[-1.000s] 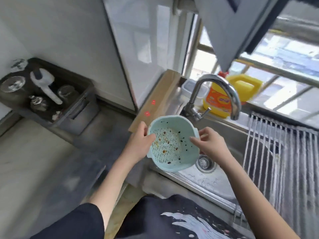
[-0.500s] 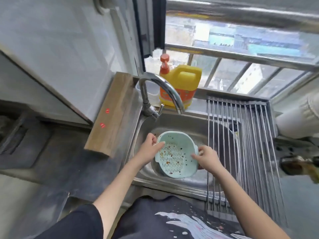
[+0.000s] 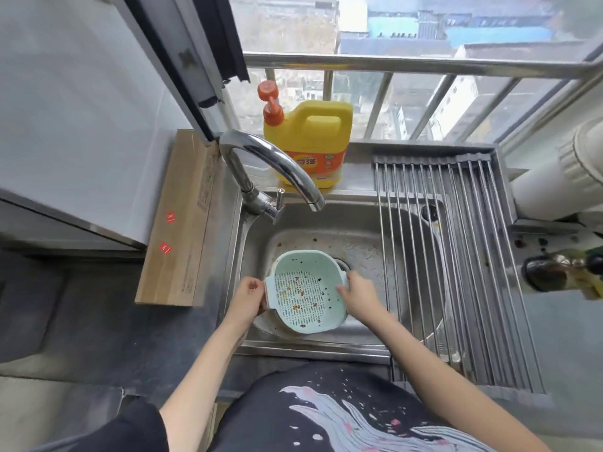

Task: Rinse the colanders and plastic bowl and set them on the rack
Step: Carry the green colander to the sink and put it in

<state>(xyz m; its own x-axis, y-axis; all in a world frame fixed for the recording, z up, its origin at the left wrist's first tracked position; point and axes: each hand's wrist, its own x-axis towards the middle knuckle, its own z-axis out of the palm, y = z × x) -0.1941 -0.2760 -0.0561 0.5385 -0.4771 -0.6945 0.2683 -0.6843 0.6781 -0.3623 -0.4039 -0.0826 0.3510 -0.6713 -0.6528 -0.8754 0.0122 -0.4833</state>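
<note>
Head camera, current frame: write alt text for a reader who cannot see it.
Two bare hands, left hand and right hand, hold a pale green colander speckled with food bits over a stainless sink, beneath a dry tap. A roll-up rack covers the sink's right side; a yellow detergent jug stands behind.

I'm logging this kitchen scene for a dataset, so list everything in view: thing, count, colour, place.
pale green plastic colander: one, speckled with food bits, held over the sink basin
stainless steel sink: one, silver, centre
curved chrome faucet: one, silver, back left of sink, not running
yellow detergent jug with orange pump: one, on the ledge behind the faucet
roll-up metal drying rack: one, silver, across the sink's right side
long brown cardboard box: one, with red stickers, left of sink
white ribbed duct: one, far right
hands: left hand and right hand grip the colander's opposite sides
</note>
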